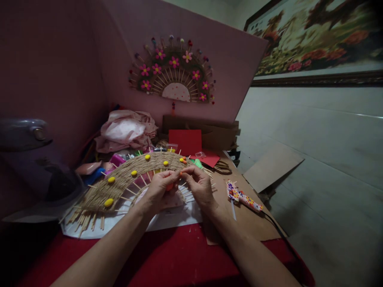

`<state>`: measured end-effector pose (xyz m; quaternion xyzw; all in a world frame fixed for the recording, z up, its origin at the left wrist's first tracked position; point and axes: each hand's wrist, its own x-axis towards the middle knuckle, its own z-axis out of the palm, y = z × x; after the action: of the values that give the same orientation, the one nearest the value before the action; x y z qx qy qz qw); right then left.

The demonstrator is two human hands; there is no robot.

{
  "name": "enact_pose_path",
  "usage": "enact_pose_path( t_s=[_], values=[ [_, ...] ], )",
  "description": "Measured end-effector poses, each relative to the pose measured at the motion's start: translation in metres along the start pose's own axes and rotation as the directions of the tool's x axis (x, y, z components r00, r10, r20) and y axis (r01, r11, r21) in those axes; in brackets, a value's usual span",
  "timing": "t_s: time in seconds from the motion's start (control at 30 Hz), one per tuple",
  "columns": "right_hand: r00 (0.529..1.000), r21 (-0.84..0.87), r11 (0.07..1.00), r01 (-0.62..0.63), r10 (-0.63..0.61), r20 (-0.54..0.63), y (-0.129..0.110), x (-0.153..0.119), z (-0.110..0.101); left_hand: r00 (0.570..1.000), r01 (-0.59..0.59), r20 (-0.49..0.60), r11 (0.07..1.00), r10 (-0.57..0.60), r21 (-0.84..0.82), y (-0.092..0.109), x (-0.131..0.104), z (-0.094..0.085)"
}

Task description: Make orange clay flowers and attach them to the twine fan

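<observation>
My left hand (164,186) and my right hand (200,186) meet over the lower middle of a twine-wound fan (119,190). Between their fingertips is pinched a small orange piece (180,174) that looks like modelling clay. A larger orange lump (169,187) shows in the curled fingers of my left hand. The fan lies on a white sheet (191,215), with thin wooden sticks as ribs. Several yellow ovals (111,179) dot its twine band. Small orange bits (184,160) sit beside the yellow one near its right end. My hands partly cover the pink base.
A flower-patterned glue gun (243,198) with a black cable lies on cardboard (223,229) at right. Behind are scissors (223,167), red paper (185,141), bunched pink fabric (127,129) and coloured packets. A finished flowered fan (174,61) hangs on the pink board.
</observation>
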<state>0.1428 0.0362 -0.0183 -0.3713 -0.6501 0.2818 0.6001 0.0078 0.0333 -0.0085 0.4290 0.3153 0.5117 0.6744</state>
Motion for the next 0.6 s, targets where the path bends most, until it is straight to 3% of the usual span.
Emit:
enact_pose_path(
  t_s=[0.33,0.53,0.6],
  values=[
    [1.0,-0.067,0.998,0.023,-0.022,0.011,0.0034,-0.0005,-0.0008,0.999,-0.029,0.033,0.999,0.028,0.026,-0.0007,0.0009,-0.0006],
    [0.999,-0.12,0.991,0.052,-0.05,0.015,-0.0013,-0.0026,0.0011,0.999,-0.003,-0.033,0.998,0.005,0.06,-0.0018,0.0004,0.0006],
    [1.0,-0.056,0.998,-0.001,0.003,0.028,-0.0024,-0.0026,0.002,0.998,0.005,-0.056,0.998,-0.002,0.058,-0.0023,0.0002,0.0014]
  ],
)
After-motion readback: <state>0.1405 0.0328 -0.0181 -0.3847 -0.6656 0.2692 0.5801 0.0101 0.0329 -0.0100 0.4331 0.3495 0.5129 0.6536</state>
